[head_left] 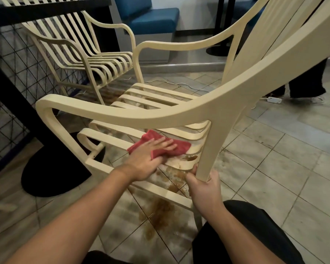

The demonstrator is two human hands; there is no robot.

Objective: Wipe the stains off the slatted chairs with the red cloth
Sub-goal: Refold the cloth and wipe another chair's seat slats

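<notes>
A cream slatted chair (160, 111) stands tilted right in front of me. My left hand (147, 159) lies flat, fingers straight, pressing the red cloth (171, 147) onto the lower slats near the chair's bottom edge. A brown stain (191, 158) shows on a slat just right of the cloth. My right hand (204, 189) grips the lower end of the chair's rear leg post. A second cream slatted chair (95, 60) stands further back on the left.
Brown spill marks (160, 208) spread over the tiled floor under the chair. A black table base (51, 174) and a wire grid panel (11, 77) are on the left. A blue bench (152, 20) is behind. Someone's legs and a power strip (273, 100) are at right.
</notes>
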